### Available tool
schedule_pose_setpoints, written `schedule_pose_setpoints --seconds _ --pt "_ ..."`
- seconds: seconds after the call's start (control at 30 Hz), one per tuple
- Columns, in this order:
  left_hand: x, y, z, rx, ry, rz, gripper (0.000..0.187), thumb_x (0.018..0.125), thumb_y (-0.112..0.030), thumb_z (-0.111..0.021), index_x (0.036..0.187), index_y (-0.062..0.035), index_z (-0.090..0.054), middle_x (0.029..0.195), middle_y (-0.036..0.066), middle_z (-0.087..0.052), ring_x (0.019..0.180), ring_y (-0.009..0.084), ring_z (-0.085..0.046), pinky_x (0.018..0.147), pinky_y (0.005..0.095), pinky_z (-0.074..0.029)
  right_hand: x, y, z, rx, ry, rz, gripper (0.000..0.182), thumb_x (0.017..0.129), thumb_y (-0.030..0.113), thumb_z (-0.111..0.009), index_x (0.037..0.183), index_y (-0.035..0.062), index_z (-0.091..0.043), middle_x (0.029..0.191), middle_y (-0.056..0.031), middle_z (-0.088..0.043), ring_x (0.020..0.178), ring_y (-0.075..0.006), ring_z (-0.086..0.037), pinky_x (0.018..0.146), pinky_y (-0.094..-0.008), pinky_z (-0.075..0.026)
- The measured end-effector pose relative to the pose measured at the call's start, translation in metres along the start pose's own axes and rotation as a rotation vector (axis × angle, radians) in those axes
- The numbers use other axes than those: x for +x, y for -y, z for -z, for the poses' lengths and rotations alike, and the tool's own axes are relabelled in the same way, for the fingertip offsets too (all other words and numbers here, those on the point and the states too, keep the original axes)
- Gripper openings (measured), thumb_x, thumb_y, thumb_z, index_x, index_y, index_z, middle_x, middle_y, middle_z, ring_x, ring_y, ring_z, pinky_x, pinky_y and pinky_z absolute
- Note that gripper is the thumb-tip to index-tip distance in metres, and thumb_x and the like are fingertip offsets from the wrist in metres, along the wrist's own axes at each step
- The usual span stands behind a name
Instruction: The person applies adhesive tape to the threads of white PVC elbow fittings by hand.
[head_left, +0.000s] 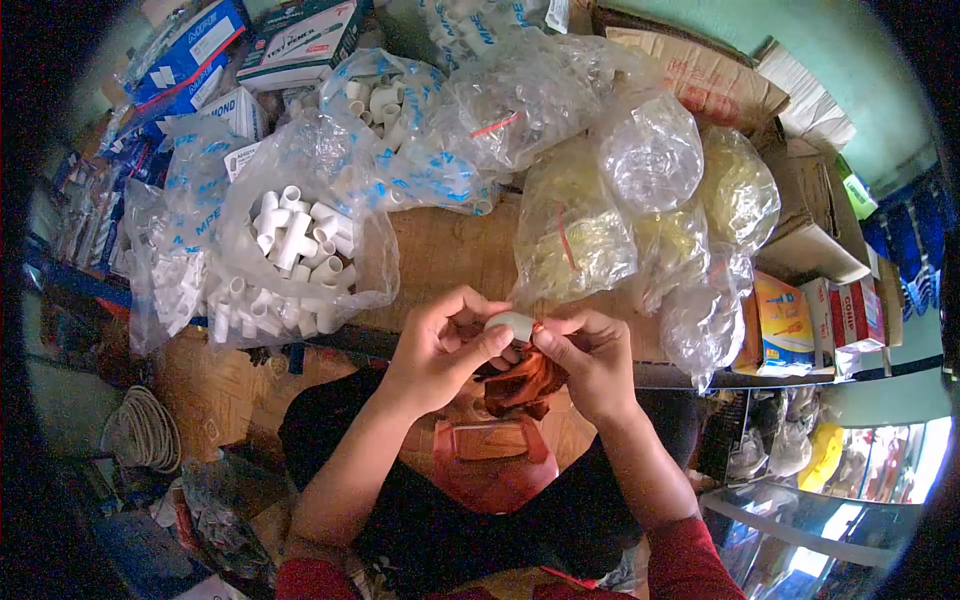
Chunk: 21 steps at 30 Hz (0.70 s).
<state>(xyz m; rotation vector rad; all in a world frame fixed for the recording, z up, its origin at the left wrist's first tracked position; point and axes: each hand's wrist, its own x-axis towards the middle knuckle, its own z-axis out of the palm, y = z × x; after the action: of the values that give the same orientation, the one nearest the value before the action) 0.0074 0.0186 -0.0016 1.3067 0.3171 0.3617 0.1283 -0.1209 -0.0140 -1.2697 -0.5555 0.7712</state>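
Between my hands, above the red stool's edge, is a white PVC pipe fitting [511, 326]. My left hand [449, 345] pinches it between thumb and fingers. My right hand [592, 362] grips a reddish-brown cloth [530, 382], its thumb and fingers bunching one end against the fitting's right side. The rest of the cloth hangs below both hands. Farther left, an open clear plastic bag [375, 262] holds many white pipe fittings [297, 240], among them tees and elbows.
Across the wooden table [455, 250] lie filled clear bags [575, 225] and a second bag of fittings [380, 105]. Cardboard boxes [800, 215] and small cartons [783, 320] line the right side. A red plastic stool [495, 480] stands between my legs; a coiled cable [143, 430] lies at left.
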Motion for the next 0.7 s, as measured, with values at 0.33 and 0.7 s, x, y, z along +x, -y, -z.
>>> schedule_pose_setpoints --seconds 0.33,0.7 --pt "-0.002 0.004 0.005 0.051 0.100 0.010 0.021 0.082 -0.010 -0.069 0.097 -0.0003 -0.057 0.095 0.007 -0.063 0.083 0.0088 -0.059 0.072 0.0230 -0.047 0.006 0.011 0.010 0.225 0.146 -0.281 0.015 0.082 0.001 -0.066 0.094 -0.0005 -0.058 0.083 -0.0038 -0.062 0.079 -0.0111 -0.059 0.074 -0.0243 -0.049" --pt "0.002 0.007 0.004 -0.011 0.017 0.013 0.020 0.086 -0.007 -0.065 0.101 0.0026 -0.057 0.091 0.009 -0.065 0.078 0.0111 -0.062 0.068 0.0233 -0.050 0.004 0.006 0.002 -0.082 0.059 -0.115 0.020 0.082 0.006 -0.067 0.097 -0.0008 -0.057 0.085 -0.0043 -0.062 0.075 -0.0103 -0.058 0.069 -0.0240 -0.048"
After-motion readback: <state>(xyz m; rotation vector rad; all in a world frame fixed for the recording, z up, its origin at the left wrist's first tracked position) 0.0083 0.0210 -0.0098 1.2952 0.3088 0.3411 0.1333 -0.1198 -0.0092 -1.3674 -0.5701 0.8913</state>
